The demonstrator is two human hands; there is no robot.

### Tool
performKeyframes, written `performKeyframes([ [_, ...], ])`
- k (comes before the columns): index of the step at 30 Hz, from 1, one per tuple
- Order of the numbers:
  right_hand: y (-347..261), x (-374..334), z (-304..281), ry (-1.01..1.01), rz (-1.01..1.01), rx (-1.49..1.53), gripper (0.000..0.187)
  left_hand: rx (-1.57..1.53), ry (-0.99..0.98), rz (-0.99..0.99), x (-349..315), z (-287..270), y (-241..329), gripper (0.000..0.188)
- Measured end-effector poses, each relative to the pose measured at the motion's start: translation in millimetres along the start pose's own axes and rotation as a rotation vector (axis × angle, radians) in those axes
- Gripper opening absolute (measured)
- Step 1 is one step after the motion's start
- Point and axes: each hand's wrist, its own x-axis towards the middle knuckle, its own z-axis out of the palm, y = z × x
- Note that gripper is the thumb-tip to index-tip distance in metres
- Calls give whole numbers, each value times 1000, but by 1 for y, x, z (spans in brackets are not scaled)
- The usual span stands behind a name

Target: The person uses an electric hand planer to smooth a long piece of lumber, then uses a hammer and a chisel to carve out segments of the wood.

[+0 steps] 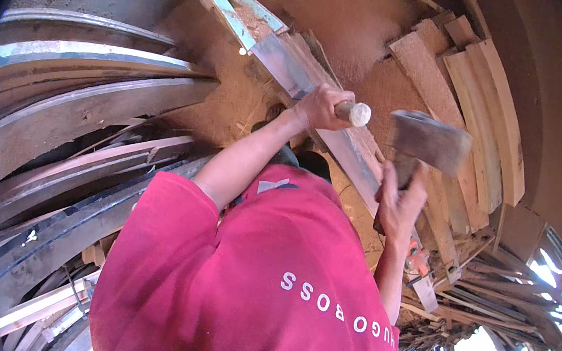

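Left hand fisted round pale handle end, steadying long plank; right hand grips raised hatchet mid-frame, poised for chopping.

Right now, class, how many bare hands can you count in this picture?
2. The left hand grips a pale round-ended wooden handle over the long grey plank; the right hand holds a dark-headed hatchet beside it. No other hands show.
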Motion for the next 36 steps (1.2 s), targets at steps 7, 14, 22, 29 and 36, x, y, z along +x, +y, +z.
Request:
performKeyframes([
  [7, 31, -2, 25, -58, -282, -315, 31, -13, -5, 41, 13, 7, -2, 30],
  [14, -7, -18, 2, 246, -21, 357, 18, 96, -82, 15, 9, 1, -6, 34],
  [22, 25, -2, 21, -21, 76, -20, 33, 70, -61, -13, 2, 4, -1, 33],
  [29, 43, -10, 21, 163, -344, -56, 30, -1, -27, 1, 11, 9, 4, 31],
  [36, 44, -19, 1, -32, 179, 48, 40, 208, -54, 52, 9, 25, -3, 34],
])
